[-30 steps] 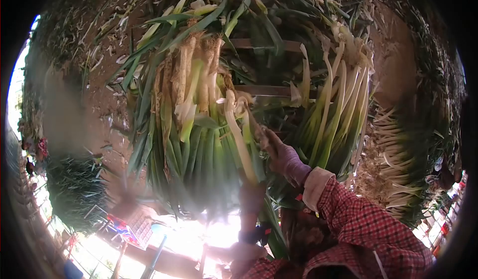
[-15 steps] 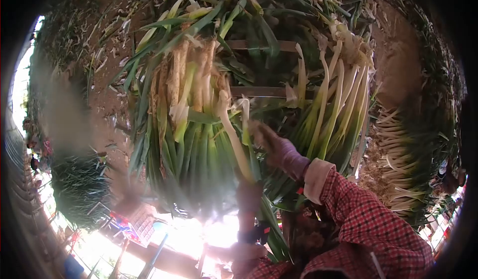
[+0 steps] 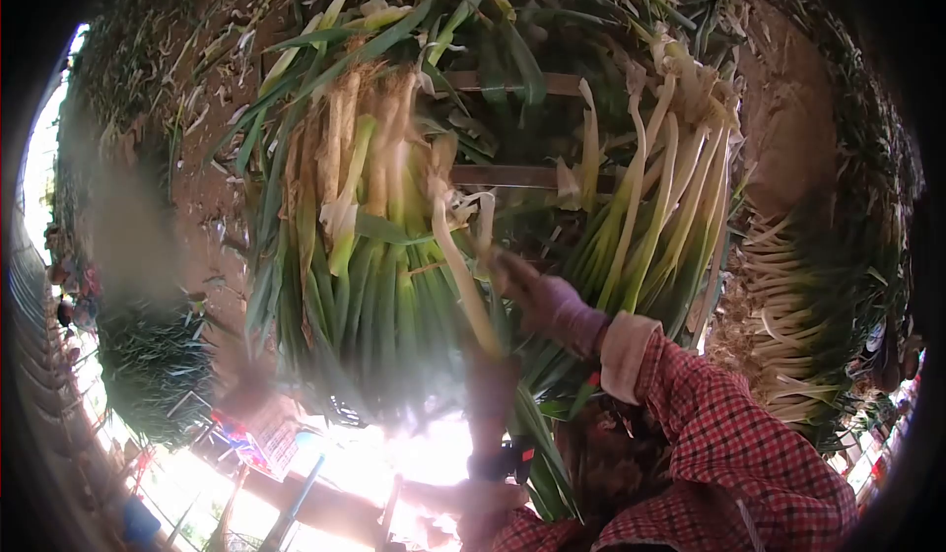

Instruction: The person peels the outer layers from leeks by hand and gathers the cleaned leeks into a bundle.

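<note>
My right hand, in a stained pale glove, is closed around a part of a green onion that I cannot make out clearly. My left hand is dark and blurred by glare at the lower middle, around the lower part of a green onion whose pale stalk points up. To the left lies a thick bunch of green onions with brown outer skins and roots at the top. Beyond my right hand, a bunch of whiter green onions leans with its roots upward.
Two wooden slats cross between the bunches. A long row of green onions lies on the ground at the right. Dark green leaves are heaped at the left, and scraps litter the soil.
My right hand has shifted slightly left and down. The left bunch appears a little further left and higher in view.
</note>
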Available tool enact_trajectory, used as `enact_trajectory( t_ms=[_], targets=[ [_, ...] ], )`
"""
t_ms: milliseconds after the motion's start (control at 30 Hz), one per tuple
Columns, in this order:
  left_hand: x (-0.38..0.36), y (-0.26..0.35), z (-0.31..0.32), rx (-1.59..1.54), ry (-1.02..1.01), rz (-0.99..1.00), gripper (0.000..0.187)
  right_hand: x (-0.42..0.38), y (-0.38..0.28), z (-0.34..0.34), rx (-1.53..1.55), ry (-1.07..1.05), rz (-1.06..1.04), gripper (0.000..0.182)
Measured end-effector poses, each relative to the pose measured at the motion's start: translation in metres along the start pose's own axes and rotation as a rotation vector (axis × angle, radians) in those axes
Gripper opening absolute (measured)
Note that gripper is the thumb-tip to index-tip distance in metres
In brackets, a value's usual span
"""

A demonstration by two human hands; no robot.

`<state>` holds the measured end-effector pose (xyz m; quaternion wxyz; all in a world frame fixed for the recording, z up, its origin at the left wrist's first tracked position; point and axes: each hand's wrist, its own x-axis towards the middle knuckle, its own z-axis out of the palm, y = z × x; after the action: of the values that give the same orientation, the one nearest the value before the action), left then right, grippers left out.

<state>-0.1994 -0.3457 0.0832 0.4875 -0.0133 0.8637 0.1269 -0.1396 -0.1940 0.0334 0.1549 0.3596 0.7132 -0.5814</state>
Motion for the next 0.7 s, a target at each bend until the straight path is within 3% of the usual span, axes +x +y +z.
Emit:
enact_trajectory(
  t_ms=[100, 167, 233, 300, 400, 433, 500, 567, 633, 700],
  targets=[
    [-0.007, -0.005, -0.001, -0.190, -0.029, 0.160, 0.102, 0.040, 0.094, 0.060, -0.069, 0.040, -0.259, 0.080],
    [-0.005, -0.006, -0.002, -0.113, 0.015, 0.195, 0.101, 0.049, 0.089, 0.056, -0.044, 0.053, -0.279, 0.081],
    [-0.009, -0.003, 0.000, -0.109, -0.015, 0.165, 0.101, 0.026, 0.020, 0.012, 0.038, 0.032, -0.075, 0.082],
    [-0.018, 0.010, -0.009, -0.177, -0.083, 0.072, 0.102, 0.012, 0.022, 0.009, 0.032, 0.063, -0.136, 0.082],
    [-0.013, -0.008, 0.004, -0.046, 0.005, 0.142, 0.095, 0.006, 0.006, -0.011, 0.133, -0.004, 0.000, 0.079],
    [-0.006, -0.018, 0.014, -0.146, -0.023, 0.236, 0.091, 0.006, -0.002, -0.024, 0.167, -0.045, 0.079, 0.078],
    [-0.003, -0.026, 0.027, -0.296, -0.033, 0.409, 0.082, -0.026, 0.019, -0.027, 0.267, -0.124, -0.265, 0.076],
    [-0.025, 0.015, 0.020, -0.312, 0.014, 0.559, 0.069, -0.063, 0.021, -0.047, 0.312, -0.192, -0.091, 0.078],
    [-0.042, 0.071, 0.021, -0.185, -0.002, 0.729, 0.060, -0.130, 0.004, -0.100, 0.632, -0.133, 0.370, 0.085],
    [-0.033, 0.127, 0.050, -0.053, -0.037, 0.870, 0.057, -0.186, 0.063, -0.128, 0.377, -0.026, 0.246, 0.083]
  ],
)
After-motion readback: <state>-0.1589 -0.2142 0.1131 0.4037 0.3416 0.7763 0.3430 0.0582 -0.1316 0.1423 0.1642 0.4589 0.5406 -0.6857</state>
